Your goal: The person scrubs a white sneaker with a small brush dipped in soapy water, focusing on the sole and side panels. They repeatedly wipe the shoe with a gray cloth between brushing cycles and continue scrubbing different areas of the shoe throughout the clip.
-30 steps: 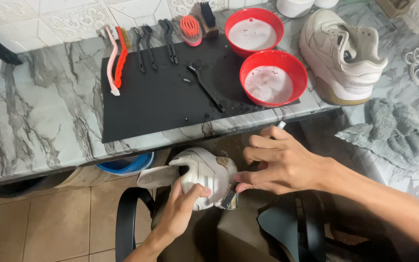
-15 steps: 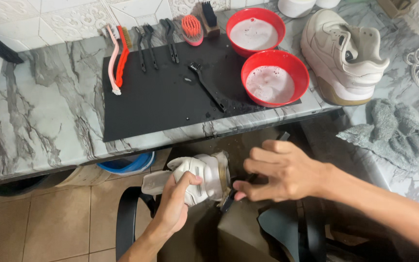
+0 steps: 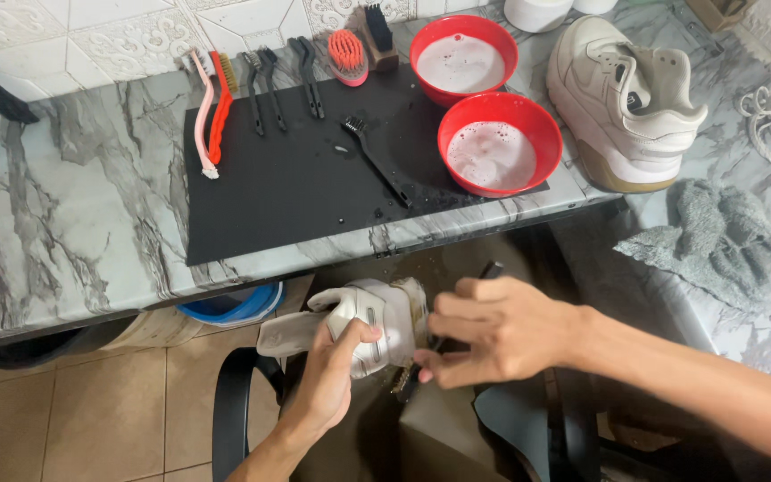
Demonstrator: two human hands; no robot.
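No packages, signs or screens show anywhere. No label can be made out on any of the things.

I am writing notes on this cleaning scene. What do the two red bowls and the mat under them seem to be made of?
The two red bowls look like plastic: a smooth, evenly coloured wall with a soft sheen. The black mat looks like rubber or foam: thin, flat and matte, with water drops sitting on top; which one, I cannot tell.

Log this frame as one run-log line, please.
left hand: grips white sneaker | right hand: holds dark brush against it | below marble counter
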